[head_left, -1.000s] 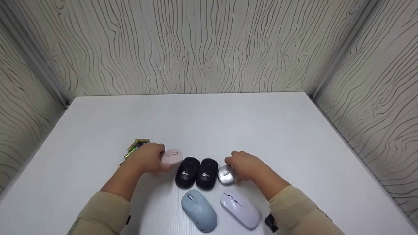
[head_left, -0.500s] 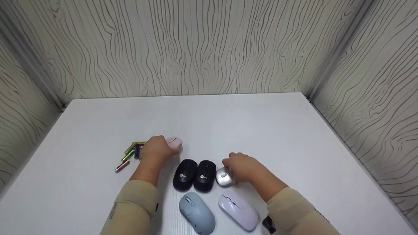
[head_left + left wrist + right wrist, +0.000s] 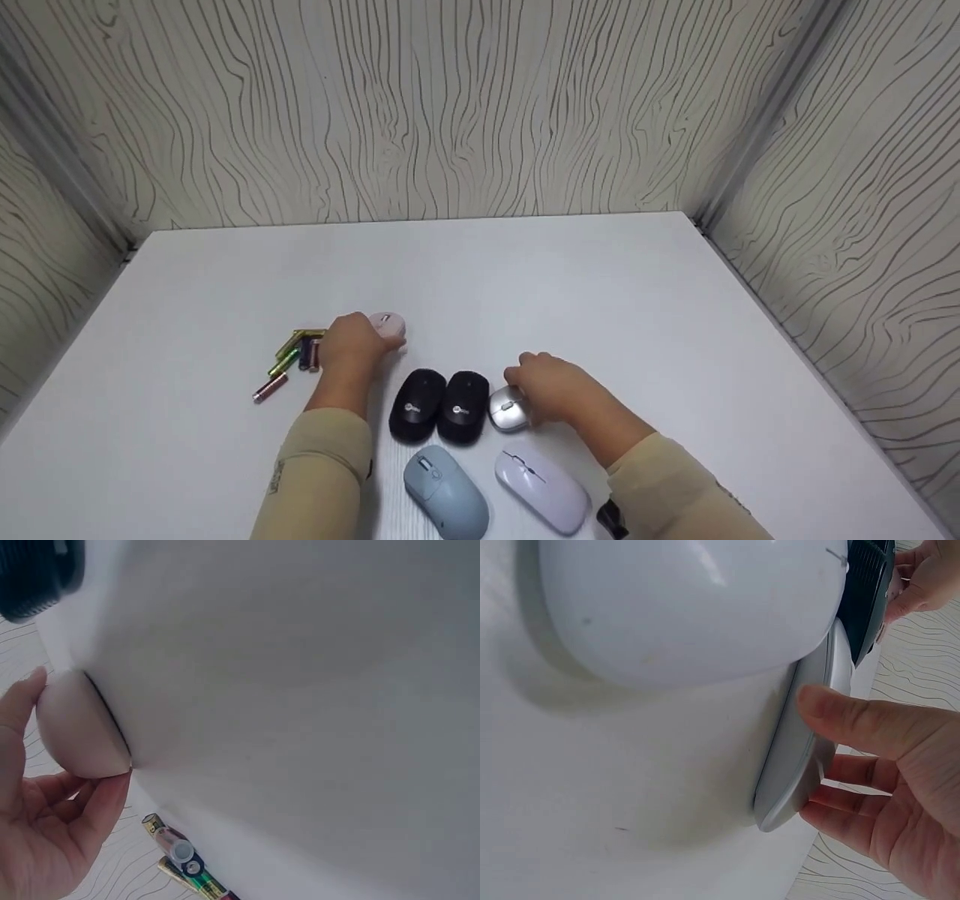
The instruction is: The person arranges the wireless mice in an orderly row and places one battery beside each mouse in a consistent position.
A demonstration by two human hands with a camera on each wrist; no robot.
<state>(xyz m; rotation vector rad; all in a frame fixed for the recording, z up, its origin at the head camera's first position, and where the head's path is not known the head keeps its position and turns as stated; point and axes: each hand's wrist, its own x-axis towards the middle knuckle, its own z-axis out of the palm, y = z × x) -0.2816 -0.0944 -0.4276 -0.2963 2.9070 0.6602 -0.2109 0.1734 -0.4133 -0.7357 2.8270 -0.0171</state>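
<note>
My left hand (image 3: 351, 345) grips a small pale pink mouse (image 3: 388, 324), behind the row of black mice. In the left wrist view the thumb sits at one end of the pink mouse (image 3: 79, 727) and the fingers at the other, its flat base against the table. My right hand (image 3: 553, 386) holds a silver mouse (image 3: 508, 410) by its sides, beside the right black mouse (image 3: 463, 407). The right wrist view has the thumb over one edge of the silver mouse (image 3: 799, 746), fingers along the opposite edge. Another black mouse (image 3: 417, 406) stands left of the first.
Nearer the front lie a blue-grey mouse (image 3: 448, 491) and a pale lilac mouse (image 3: 543, 486). Several batteries (image 3: 285, 361) are grouped left of my left hand, partly hidden by it. Wood-patterned panels (image 3: 420, 112) enclose the white table (image 3: 600, 285) at the back and sides.
My left hand has carried the pink mouse from next to the left black mouse toward the back of the table, uncovering more batteries. My right hand keeps its hold on the silver mouse.
</note>
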